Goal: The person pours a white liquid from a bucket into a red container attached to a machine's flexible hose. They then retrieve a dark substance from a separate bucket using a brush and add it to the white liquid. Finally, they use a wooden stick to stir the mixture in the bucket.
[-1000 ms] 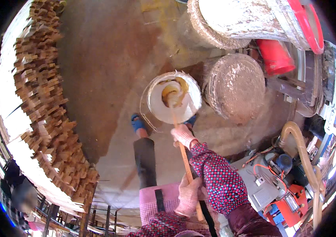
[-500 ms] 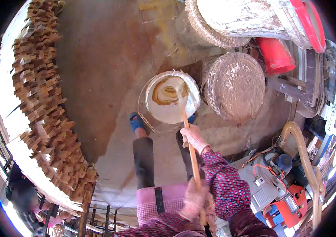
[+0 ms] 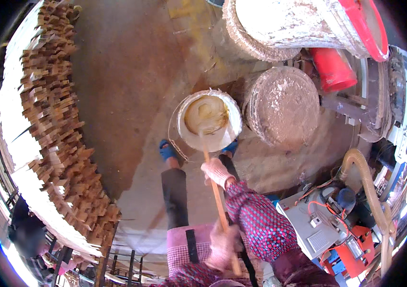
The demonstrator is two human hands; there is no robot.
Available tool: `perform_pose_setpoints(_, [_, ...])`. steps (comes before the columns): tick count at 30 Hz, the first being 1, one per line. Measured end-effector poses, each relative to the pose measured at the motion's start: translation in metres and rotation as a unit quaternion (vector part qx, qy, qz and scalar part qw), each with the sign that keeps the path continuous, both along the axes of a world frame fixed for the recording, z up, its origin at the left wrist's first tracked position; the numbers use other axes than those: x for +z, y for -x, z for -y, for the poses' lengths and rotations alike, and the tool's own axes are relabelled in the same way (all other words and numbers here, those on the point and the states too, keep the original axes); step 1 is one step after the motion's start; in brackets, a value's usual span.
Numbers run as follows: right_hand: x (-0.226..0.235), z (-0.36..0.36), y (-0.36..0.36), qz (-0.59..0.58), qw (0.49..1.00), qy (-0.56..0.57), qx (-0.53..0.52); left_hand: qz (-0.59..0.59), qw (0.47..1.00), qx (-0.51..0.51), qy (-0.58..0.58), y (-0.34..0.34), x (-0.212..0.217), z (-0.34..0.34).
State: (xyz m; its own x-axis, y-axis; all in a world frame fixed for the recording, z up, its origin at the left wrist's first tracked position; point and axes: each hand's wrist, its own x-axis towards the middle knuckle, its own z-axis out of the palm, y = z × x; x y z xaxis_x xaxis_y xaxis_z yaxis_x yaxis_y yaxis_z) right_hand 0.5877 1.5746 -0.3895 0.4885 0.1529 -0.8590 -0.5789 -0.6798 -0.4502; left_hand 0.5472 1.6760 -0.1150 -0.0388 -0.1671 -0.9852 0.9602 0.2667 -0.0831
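A white bucket (image 3: 235, 122) stands on the floor between my feet, holding a thick tan mix with a swirled surface. A long wooden stick (image 3: 218, 198) dips into it, and its lower end is hidden in the mix. Gloved in pale pink, my right hand (image 3: 218, 173) is wrapped round the stick just below the bucket's near rim. Closer to my body, my left hand (image 3: 223, 245) grips the same stick near its upper end; motion blurs it a little. The bucket's thin wire handle (image 3: 168, 131) hangs out to its left side.
A tall stack of wood strips (image 3: 60, 138) runs down the left. To the bucket's right is a crusted, lidded drum (image 3: 284, 106); behind it are a red bucket (image 3: 333, 69) and a large white barrel (image 3: 303, 24). Machinery with a ribbed hose (image 3: 367, 177) fills the lower right.
Both hands and the stick have shifted left, its dipped end moving from the bucket's right side to its near side. The brown streak has blended into the mix.
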Motion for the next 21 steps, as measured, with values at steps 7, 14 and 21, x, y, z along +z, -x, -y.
perform_pose_setpoints(7, [0.053, 0.003, -0.029, -0.188, 0.889, 0.018, -0.416, -0.045, 0.994, -0.06, 0.077, -0.001, -0.027, -0.007])
perform_pose_setpoints(14, [0.093, -0.011, -0.05, -0.18, 0.895, -0.095, -0.398, 0.075, 0.996, -0.02, -0.052, 0.005, 0.022, 0.025])
perform_pose_setpoints(21, [0.022, -0.025, 0.01, -0.143, 0.948, -0.043, -0.282, -0.072, 0.996, 0.046, 0.018, -0.021, 0.008, -0.018])
